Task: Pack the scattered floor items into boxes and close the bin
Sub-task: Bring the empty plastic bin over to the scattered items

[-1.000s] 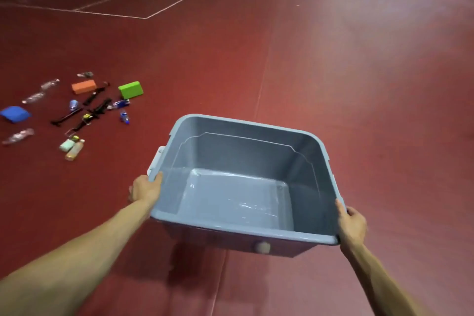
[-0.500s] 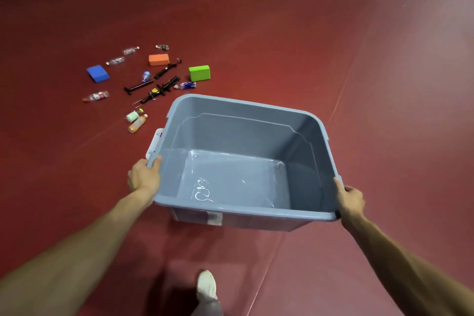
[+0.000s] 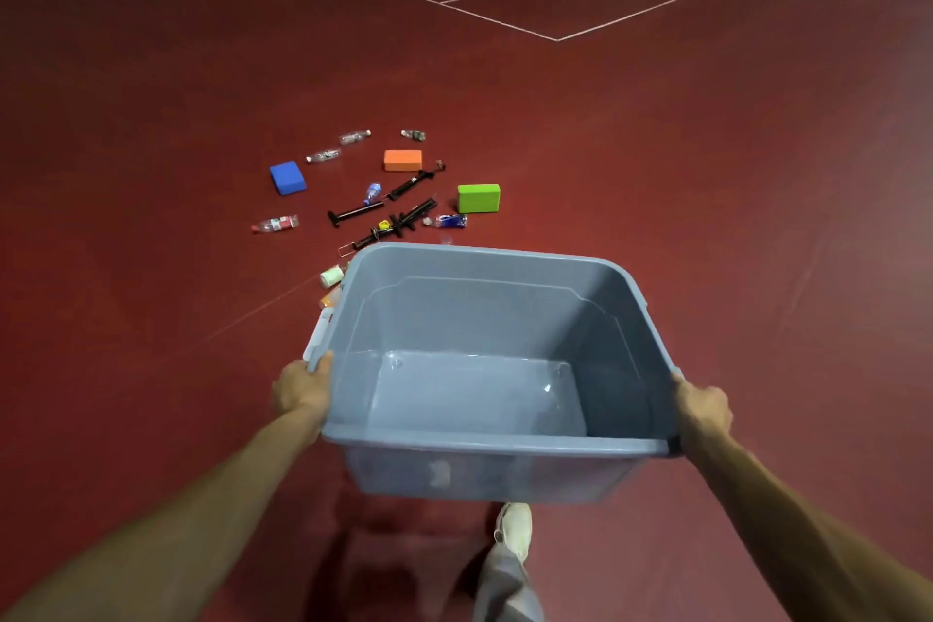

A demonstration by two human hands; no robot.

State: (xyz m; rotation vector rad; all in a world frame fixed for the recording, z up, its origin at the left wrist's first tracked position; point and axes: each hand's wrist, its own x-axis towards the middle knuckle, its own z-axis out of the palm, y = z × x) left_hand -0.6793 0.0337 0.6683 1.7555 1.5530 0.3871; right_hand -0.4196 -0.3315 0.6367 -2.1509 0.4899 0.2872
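Observation:
I carry an empty grey-blue plastic bin (image 3: 497,443) in front of me, above the floor. My left hand (image 3: 302,386) grips its left rim by the white latch; my right hand (image 3: 703,408) grips the right rim. Scattered on the red floor beyond the bin lie a blue block (image 3: 288,177), an orange block (image 3: 402,160), a green block (image 3: 478,198), several clear plastic bottles (image 3: 276,224), black hand pumps (image 3: 353,212) and a small white container (image 3: 331,276). The bin's far left corner hides part of an orange bottle (image 3: 327,301).
The red sports floor has white court lines (image 3: 555,37) far ahead. My white shoe (image 3: 515,528) and grey trouser leg show below the bin. Open floor lies to the right of the items.
The scattered items have shifted from the far left toward the centre and come closer to the bin. My grip on both rims is unchanged, and my foot has stepped into view.

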